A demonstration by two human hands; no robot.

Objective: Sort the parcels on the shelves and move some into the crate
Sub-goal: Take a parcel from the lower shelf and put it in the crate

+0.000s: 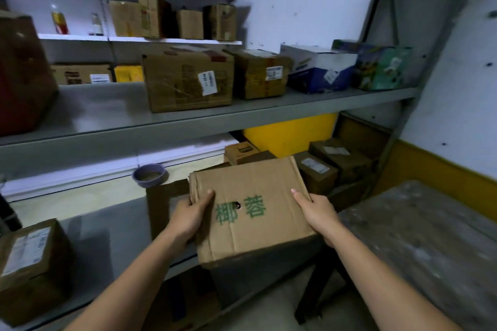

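Note:
A brown cardboard parcel (pixel 250 209) with green printed characters on top is held in front of the lower grey shelf (pixel 113 244). My left hand (pixel 189 216) grips its left edge with the thumb on top. My right hand (pixel 318 212) grips its right edge, thumb lying across the top face. The parcel tilts slightly and hangs over the shelf's front edge. No crate can be made out with certainty.
The middle shelf (pixel 242 113) carries a large taped carton (pixel 188 79), a smaller carton (pixel 259 74), a white and blue box (pixel 320 68) and a green box (pixel 382 67). A purple bowl (pixel 149 174) and a labelled parcel (pixel 32 266) sit on the lower shelf. A worn grey table (pixel 430 244) stands right.

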